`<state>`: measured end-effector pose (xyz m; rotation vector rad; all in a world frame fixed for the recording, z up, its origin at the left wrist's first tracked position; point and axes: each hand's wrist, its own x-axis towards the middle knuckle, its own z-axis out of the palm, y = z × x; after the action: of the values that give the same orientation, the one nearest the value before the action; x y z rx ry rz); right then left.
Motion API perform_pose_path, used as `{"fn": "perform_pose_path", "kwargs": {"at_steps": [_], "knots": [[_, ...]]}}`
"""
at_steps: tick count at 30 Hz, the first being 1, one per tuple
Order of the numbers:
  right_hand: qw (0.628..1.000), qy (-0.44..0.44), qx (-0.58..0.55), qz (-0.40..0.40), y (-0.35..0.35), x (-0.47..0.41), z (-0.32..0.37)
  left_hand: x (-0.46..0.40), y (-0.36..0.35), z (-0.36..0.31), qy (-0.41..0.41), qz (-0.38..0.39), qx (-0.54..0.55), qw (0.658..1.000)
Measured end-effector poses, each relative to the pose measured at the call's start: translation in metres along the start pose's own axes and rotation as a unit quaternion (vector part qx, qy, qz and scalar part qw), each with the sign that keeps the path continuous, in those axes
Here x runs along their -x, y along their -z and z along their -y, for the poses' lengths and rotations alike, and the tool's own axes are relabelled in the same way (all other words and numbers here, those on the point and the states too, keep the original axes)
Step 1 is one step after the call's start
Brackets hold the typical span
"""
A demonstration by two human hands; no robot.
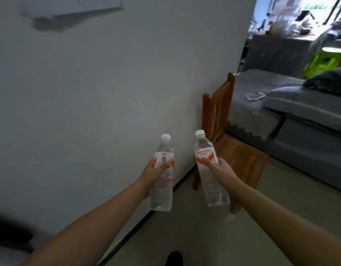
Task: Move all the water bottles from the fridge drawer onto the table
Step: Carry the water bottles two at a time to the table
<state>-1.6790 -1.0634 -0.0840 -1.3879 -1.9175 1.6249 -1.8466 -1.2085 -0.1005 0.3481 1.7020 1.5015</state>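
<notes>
Two clear water bottles with white caps and red-and-white labels are held upright in front of me. My left hand (pixel 153 172) grips one water bottle (pixel 163 191) around its label, near the white wall. My right hand (pixel 216 168) grips the other water bottle (pixel 210 181) at its label, tilted slightly left. Neither the fridge drawer nor the table is in view.
A white wall (pixel 108 93) fills the left. A wooden chair (pixel 235 148) stands against the wall's end, just behind the right bottle. A grey sofa (pixel 300 116) lies to the right, a green stool (pixel 323 62) beyond. Pale floor (pixel 213 237) stretches below. A dark shoe (pixel 174 259) shows at the bottom.
</notes>
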Motion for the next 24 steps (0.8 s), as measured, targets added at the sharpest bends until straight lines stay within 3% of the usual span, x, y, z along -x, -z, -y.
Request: {"fn": "perform_pose_path", "kwargs": {"at_steps": [7, 14, 24], "knots": [[0.990, -0.008, -0.092, -0.105, 0.048, -0.025, -0.007, -0.074, -0.052, -0.045, -0.010, 0.144, -0.094, 0.985], [0.972, -0.041, -0.146, -0.179, 0.100, -0.018, -0.032, -0.106, -0.129, -0.055, 0.013, 0.239, -0.144, 0.960], [0.929, -0.083, -0.198, -0.302, 0.224, -0.011, -0.096, -0.115, -0.315, -0.035, 0.006, 0.398, -0.219, 0.891]]}}
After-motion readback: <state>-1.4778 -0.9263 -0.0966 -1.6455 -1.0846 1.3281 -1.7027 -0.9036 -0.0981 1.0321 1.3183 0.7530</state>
